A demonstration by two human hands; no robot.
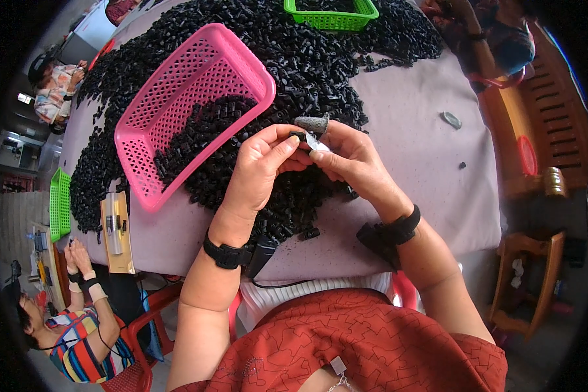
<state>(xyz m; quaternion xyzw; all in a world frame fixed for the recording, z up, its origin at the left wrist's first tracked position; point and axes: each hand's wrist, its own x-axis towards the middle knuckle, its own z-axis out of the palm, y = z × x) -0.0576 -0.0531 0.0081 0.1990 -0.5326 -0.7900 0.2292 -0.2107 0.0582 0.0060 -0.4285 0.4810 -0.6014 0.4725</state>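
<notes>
Two bare hands, the left hand (262, 162) and right hand (347, 160), pinch one small, ridged black plastic piece (298, 136) between meeting fingertips above a heap of black pieces (307, 72) beside a perforated pink basket (189, 111).

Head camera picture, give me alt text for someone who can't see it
Two bare hands meet over a table: the left hand and right hand pinch a small black part between them, the right forefinger wearing a grey fingertip cover. Beyond them lie a heap of small black parts and a pink basket.
</notes>
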